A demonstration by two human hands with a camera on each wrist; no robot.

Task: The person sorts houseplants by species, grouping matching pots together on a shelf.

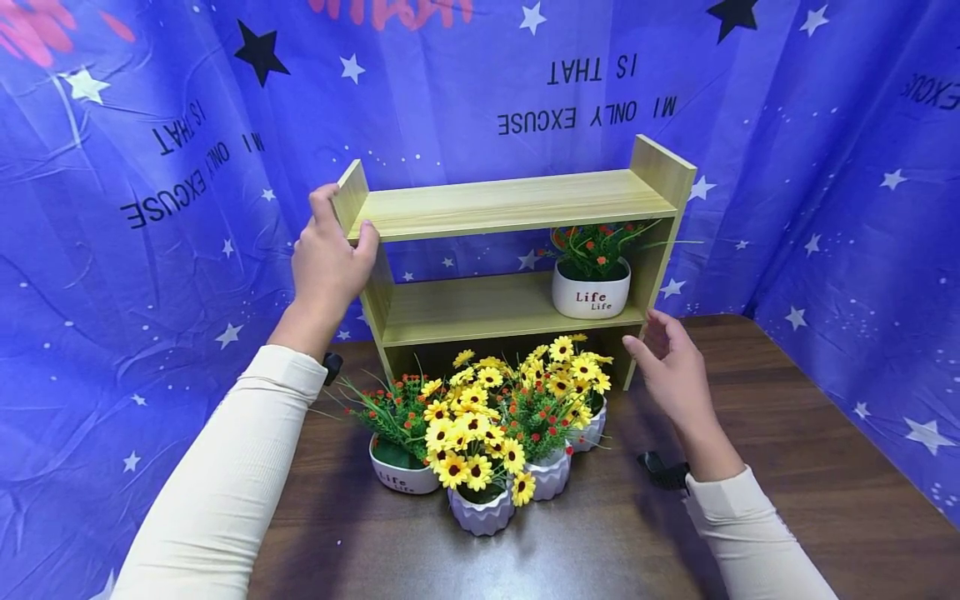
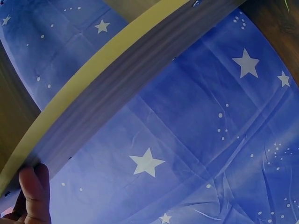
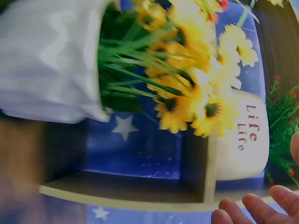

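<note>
A two-tier wooden shelf point(image 1: 465, 308) stands on the table behind several potted artificial plants. My left hand point(image 1: 330, 262) grips its left side panel near the top, thumb at the front; the left wrist view shows fingers point(image 2: 35, 191) against the panel's outer face. Beside the lower right side panel is my right hand point(image 1: 678, 371), thumb and fingers spread apart and holding nothing. In the right wrist view its fingertips point(image 3: 252, 210) overlap the panel's edge. A white oval pot point(image 1: 591, 292) marked "Life" with red-dotted greenery sits at the right of the middle board.
In front of the shelf are a yellow-flower pot point(image 1: 482, 510), a second yellow-flower pot point(image 1: 592, 429), a ribbed pot of red-dotted greenery point(image 1: 547, 477) and another "Life" pot point(image 1: 405, 477). A blue star-printed curtain point(image 1: 450, 100) hangs behind the brown table point(image 1: 787, 467).
</note>
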